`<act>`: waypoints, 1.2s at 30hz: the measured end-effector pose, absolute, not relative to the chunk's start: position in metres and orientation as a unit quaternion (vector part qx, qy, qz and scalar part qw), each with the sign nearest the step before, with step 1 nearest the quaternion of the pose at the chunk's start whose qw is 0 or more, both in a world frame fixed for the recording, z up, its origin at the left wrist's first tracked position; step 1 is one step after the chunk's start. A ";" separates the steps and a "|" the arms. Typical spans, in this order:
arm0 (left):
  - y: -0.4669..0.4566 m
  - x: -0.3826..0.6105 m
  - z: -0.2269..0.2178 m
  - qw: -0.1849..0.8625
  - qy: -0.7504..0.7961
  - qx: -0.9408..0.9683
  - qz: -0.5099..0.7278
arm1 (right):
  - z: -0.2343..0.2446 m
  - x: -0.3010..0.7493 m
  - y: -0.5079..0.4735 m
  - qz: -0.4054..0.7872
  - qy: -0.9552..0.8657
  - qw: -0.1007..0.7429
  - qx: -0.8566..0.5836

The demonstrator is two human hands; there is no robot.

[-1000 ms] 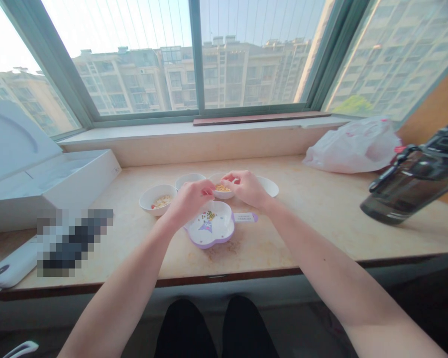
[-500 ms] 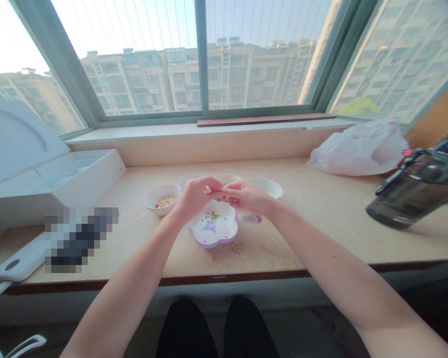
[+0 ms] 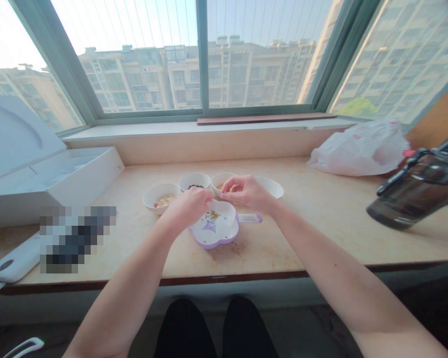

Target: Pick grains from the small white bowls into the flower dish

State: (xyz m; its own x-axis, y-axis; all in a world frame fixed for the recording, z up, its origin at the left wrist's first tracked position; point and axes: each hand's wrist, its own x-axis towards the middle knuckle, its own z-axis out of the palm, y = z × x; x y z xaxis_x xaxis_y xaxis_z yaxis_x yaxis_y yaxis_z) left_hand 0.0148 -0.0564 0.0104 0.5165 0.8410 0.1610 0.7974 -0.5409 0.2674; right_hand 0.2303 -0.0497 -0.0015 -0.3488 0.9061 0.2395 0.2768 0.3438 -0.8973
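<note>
A white, purple-edged scalloped dish [image 3: 224, 232] with a handle [image 3: 251, 218] and a printed cartoon figure lies before me. Small green and yellow grains [image 3: 213, 215] are gathered near its far side. My left hand [image 3: 192, 205] hovers at the dish's far left edge, fingers curled together; whatever they hold is hidden. Over the dish's far right side, my right hand [image 3: 249, 193] has thumb and fingers pinched, with anything between them too small to name. Behind the hands are white bowls: one [image 3: 149, 203] of pale pieces, one [image 3: 194, 177] of dark bits, one [image 3: 217, 177] of brownish grains.
Another white bowl [image 3: 272, 187] stands partly behind my right hand. An open white box [image 3: 84, 174] and a white device [image 3: 17, 261] are on the left. On the right are a plastic bag [image 3: 360, 149] and a dark bottle [image 3: 410, 191]. The table's front edge runs close to my knees.
My hands have parted: the left moved down and left, the right slightly right. The bowls of dark bits and brownish grains now show more. The view has shifted slightly.
</note>
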 end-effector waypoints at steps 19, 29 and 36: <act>-0.074 0.029 -0.009 0.017 0.438 0.899 0.009 | -0.001 0.230 -0.050 0.308 -0.748 0.410 -0.422; -0.079 0.036 -0.007 0.014 0.451 0.892 -0.017 | 0.009 0.259 -0.036 0.236 -0.738 0.406 -0.485; -0.072 0.029 -0.009 0.027 0.444 0.895 0.029 | 0.020 0.298 -0.026 0.057 -0.689 0.297 -0.658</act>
State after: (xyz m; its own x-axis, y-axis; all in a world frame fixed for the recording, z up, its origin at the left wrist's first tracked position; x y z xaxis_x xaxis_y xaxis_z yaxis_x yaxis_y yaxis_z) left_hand 0.0292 -0.0724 -0.0086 0.6038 0.7967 0.0272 0.7936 -0.6040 0.0737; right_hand 0.2978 -0.0259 0.0204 0.0429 0.9411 0.3353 0.8740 0.1273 -0.4690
